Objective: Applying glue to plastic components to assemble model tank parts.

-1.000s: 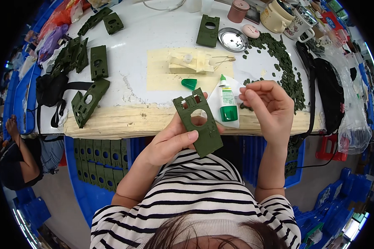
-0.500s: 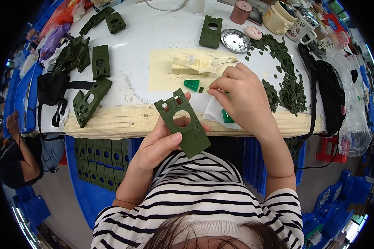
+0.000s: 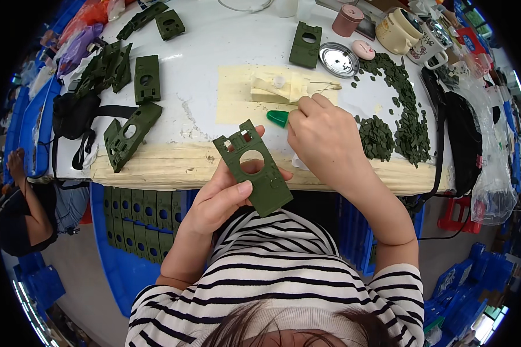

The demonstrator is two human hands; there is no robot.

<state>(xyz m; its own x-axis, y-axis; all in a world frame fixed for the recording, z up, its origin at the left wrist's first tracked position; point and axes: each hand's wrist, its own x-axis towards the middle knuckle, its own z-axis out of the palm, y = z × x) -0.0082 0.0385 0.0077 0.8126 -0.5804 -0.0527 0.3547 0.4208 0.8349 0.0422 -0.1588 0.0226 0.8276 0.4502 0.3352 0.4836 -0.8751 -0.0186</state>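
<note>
— Worktop (image 3: 191,63): white, cream-covered near edge. What stands beyond the hands?
— Loose green panels (image 3: 147,65), several, past the left hand (image 3: 220,202). Cream block (image 3: 270,94), one, just beyond the right hand (image 3: 324,139).
— Principal item?
— Holed green panel (image 3: 266,184), one, tilted, near the worktop's edge. Gripped in the left hand: thumb on its face, fingers behind.
— Right hand?
— Curled, back uppermost, against or just beside a green cap (image 3: 277,118). Fingertips hidden; finger gap and contents, if any, impossible to say.
— Progress?
— Apparently midway: one panel in hand. Small green pieces (image 3: 411,136) lie unused, right of the right hand. Below the left hand, a blue bin (image 3: 113,277) holds rows of similar panels; whether finished, unclear.
— Changes since half a second ago?
— Right hand: nearer the cap. Lone green piece beside the cap, and green bottle base: visible then, out of sight now. Left-hand grip: unchanged.
</note>
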